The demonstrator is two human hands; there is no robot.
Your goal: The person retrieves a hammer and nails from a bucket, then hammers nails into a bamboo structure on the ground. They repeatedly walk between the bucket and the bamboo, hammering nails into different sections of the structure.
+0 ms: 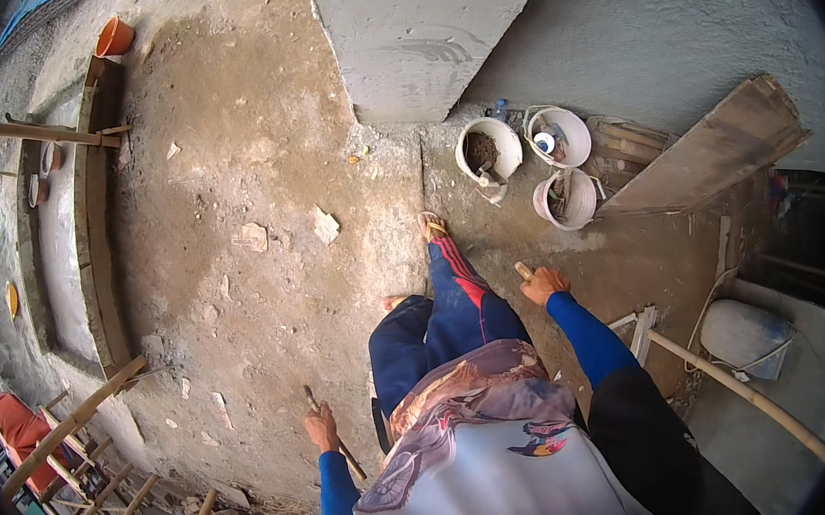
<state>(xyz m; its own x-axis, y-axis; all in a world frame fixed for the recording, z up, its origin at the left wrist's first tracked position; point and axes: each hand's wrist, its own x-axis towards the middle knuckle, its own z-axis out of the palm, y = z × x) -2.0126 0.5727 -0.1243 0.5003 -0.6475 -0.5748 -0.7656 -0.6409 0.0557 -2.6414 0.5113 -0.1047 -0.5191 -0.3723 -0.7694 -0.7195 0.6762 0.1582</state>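
Low on the left, my left hand is closed around a thin dark stick-like tool, whose ends show on both sides of the fist. My right hand, out to the right of my legs, grips a light wooden handle; the rest of that tool is hidden. Ahead of the right hand stand three whitish buckets. One bucket holds dark, soil-like material, another has a small white and blue item inside, and the nearest bucket contains something stick-like.
A wide board leans on the grey wall. At right are a bamboo pole and a whitish container. Along the left runs a low concrete edge, with an orange bucket and bamboo poles. Broken pieces litter the ground.
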